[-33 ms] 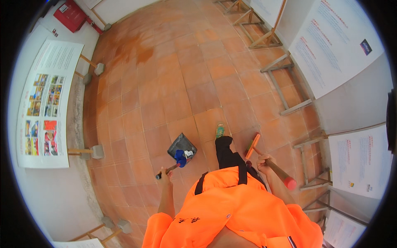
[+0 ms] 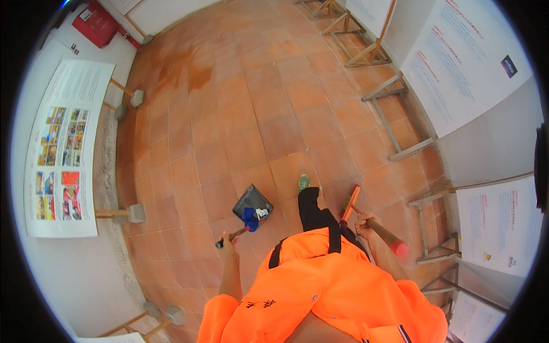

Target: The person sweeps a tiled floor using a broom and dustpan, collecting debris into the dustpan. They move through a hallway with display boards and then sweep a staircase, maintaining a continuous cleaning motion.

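My left hand [image 2: 228,239] is closed round the stick of a long-handled dustpan [image 2: 253,196], whose dark pan hangs or rests left of my foot; I cannot tell which. A bunched blue thing [image 2: 250,219], perhaps cloth, and some crumpled white stuff [image 2: 261,212] lie at the pan's near side. On the other side of my body, my right hand [image 2: 366,223] grips the handle of a broom [image 2: 351,200]. Its orange head with greenish bristles is beside my leg, and its handle's pinkish-red end [image 2: 400,249] points back to the right.
Reddish-brown floor tiles [image 2: 229,137] stretch ahead, with a darker wet-looking patch [image 2: 200,77] at the far left. Display boards [image 2: 452,63] on wooden stands [image 2: 394,114] line the right. Another board [image 2: 66,148] stands left, its feet in grey blocks [image 2: 137,213]. A red wall box [image 2: 97,24] is far left.
The broom head has swung slightly nearer to me and turned, showing more of its orange top. The dustpan has barely moved. My view has shifted a little.
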### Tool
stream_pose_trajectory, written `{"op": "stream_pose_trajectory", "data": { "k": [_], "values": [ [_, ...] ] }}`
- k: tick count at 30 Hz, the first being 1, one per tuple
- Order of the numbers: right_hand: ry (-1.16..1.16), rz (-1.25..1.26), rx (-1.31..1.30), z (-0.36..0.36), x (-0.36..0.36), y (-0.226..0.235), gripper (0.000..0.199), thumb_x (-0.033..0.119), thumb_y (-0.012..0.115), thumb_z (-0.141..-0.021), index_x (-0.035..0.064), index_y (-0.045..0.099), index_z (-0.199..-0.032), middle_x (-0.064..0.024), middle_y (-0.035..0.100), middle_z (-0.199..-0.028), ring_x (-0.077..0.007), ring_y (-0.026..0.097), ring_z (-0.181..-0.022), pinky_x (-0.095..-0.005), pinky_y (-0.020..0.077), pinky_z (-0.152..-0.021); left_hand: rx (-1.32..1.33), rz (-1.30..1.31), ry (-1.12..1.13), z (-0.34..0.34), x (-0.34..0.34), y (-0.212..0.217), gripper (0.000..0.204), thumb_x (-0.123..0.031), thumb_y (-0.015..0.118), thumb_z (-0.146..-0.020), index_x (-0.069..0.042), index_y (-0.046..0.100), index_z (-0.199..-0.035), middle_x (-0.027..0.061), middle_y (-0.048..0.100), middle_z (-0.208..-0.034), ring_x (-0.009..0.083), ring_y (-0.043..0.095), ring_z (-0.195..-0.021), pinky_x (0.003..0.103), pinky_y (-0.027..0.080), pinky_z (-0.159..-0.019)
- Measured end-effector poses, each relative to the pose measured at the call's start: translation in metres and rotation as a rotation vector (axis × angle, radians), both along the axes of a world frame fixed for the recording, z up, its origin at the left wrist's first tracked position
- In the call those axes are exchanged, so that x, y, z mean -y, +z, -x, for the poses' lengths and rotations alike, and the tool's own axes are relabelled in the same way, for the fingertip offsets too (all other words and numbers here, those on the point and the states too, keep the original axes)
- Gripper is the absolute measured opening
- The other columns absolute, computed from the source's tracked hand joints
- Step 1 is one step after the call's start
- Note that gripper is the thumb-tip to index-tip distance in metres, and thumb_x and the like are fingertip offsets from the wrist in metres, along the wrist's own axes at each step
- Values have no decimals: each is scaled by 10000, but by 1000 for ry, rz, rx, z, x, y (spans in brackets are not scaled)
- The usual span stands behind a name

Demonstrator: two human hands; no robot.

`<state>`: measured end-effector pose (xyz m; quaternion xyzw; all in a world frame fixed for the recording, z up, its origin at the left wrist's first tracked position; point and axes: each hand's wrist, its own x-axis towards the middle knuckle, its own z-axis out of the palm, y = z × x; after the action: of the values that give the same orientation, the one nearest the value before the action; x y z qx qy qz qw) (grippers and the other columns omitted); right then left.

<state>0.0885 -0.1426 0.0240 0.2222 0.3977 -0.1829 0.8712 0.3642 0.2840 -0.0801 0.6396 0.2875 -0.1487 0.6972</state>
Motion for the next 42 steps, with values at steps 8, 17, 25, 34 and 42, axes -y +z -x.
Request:
{"op": "stream_pose_trajectory", "data": {
  "k": [8, 17, 25, 34, 42],
  "values": [
    [-71, -86, -286, -190, 120, -1, 161, 163, 431, -795, 127, 439, -638, 24, 454, -505, -114, 437, -422, -254, 319, -414, -267, -73, 161, -182, 30, -23, 297, -275, 533, -848, 20, 493, -847, 114, 541, -668, 188, 555, -496, 250, 468, -457],
    [-152, -111, -201, -327, 221, -12, 213, 133, 401, -801, 128, 414, -588, 29, 446, -478, -100, 461, -433, -247, 328, -407, -121, -57, 271, -312, 183, 5, 322, -336, 540, -837, -30, 467, -769, 85, 506, -609, 166, 529, -482, 232, 453, -443],
    [-324, -108, -146, -469, 315, -37, 214, 131, 397, -802, 126, 419, -589, 32, 457, -483, -99, 466, -436, -247, 332, -412, -220, -28, 148, -503, 281, -45, 321, -334, 549, -840, -28, 479, -775, 82, 522, -627, 160, 539, -507, 217, 455, -462],
    [-527, -86, -56, -587, 404, -21, 214, 129, 393, -803, 124, 425, -591, 36, 469, -487, -99, 471, -438, -247, 336, -416, -160, -58, -89, -705, 483, 21, 287, -290, 538, -862, -12, 499, -802, 82, 541, -649, 149, 558, -546, 208, 460, -480],
    [-472, -171, -247, -741, 531, -51, 160, 150, 461, -800, 135, 476, -642, 39, 476, -529, -99, 457, -457, -260, 329, -424, 54, -72, -210, -878, 617, -6, 293, -285, 529, -868, 1, 502, -814, 90, 540, -634, 147, 553, -522, 211, 464, -459]
  ]
}}
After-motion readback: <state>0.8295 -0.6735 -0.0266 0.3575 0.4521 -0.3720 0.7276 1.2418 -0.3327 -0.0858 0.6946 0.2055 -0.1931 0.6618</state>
